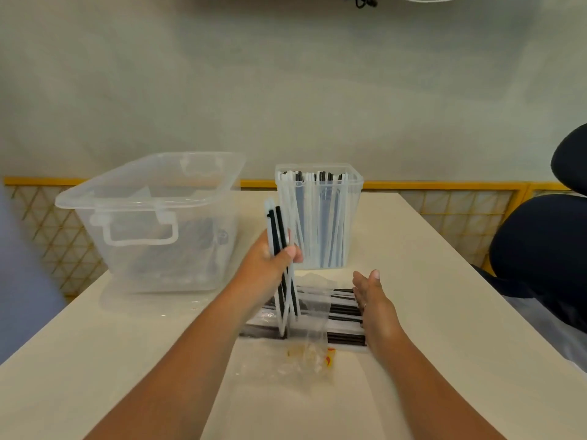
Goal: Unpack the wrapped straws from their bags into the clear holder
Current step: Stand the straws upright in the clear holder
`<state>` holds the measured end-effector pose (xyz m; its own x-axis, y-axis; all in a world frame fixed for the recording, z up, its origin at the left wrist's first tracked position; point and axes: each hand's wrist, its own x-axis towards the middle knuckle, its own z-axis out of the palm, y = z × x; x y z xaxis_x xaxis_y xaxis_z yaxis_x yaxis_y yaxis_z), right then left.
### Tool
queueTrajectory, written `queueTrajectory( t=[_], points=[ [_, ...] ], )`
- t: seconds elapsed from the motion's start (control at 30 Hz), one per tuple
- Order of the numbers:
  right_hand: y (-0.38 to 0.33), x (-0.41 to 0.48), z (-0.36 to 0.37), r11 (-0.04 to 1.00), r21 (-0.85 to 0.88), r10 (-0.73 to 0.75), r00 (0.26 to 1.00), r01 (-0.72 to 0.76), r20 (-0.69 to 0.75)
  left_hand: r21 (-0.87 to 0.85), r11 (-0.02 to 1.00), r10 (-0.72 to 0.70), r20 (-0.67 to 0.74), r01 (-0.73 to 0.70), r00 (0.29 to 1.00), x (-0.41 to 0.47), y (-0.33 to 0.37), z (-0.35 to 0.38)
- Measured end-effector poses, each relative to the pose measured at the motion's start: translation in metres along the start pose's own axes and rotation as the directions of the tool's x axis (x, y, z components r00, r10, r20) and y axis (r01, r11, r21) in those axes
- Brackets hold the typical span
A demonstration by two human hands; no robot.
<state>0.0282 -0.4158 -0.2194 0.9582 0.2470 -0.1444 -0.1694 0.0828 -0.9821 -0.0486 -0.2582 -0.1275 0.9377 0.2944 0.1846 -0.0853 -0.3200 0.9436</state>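
- Right, layout, biggest first?
- White worktop (pixel 444 281) carries everything. Dark chair (pixel 540 249) at its right edge. Clear lidless bin (pixel 152 223) at back left; dark contents, too blurred to identify.
- Holder?
- Clear holder (pixel 355 201) at back centre, just right of the bin, not touching it. Wrapped straws (pixel 317 223) stand upright and leaning inside, tops about level with the rim.
- Rest of the stock?
- Loose pile of wrapped straws (pixel 343 312) lies flat on the worktop in front of the holder, running left to right. Crumpled clear bag (pixel 311 354) just in front of the pile, with a yellow-red mark on it.
- Grips?
- Left grip (pixel 270 258) is clamped on a small bundle of straws (pixel 279 223), thumb and fingers curled round its middle. Bundle is near upright and slightly fanned, its top beside the holder's left wall, below the rim. Lower ends hang over the pile; cannot tell if they touch.
- Right?
- Right grip (pixel 374 303) holds nothing, fingers straight and together, palm facing left, set against the right end of the pile.
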Motion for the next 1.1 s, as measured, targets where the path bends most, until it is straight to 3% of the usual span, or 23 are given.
queueTrajectory(
  t=[0.23,0.4,0.53,0.63,0.8,1.1],
  points=[
    [-0.003,0.004,0.001,1.0,-0.004,-0.011,1.0,0.011,0.014,-0.12,0.987,-0.098,0.106,0.111,0.989,0.001,-0.022,0.004],
    [-0.014,0.008,0.003,0.987,-0.117,-0.108,0.994,0.11,0.019,-0.202,0.975,-0.062,0.157,0.094,0.986,0.006,-0.014,-0.006],
    [-0.05,0.007,0.01,0.973,-0.095,-0.203,0.976,0.21,0.079,-0.249,0.967,-0.006,0.205,0.058,0.979,0.011,-0.002,-0.013],
    [-0.094,-0.001,0.024,0.93,-0.136,-0.306,0.922,0.343,0.236,-0.249,0.968,0.049,0.273,0.021,0.961,0.015,0.008,-0.015],
    [-0.161,-0.018,0.057,0.733,-0.354,-0.358,0.772,0.581,0.525,-0.173,0.984,0.106,0.419,-0.035,0.902,0.019,0.025,-0.012],
    [-0.201,-0.022,0.079,0.662,-0.359,-0.372,0.704,0.658,0.604,-0.306,0.952,0.154,0.472,-0.002,0.868,0.033,0.039,-0.016]
  ],
)
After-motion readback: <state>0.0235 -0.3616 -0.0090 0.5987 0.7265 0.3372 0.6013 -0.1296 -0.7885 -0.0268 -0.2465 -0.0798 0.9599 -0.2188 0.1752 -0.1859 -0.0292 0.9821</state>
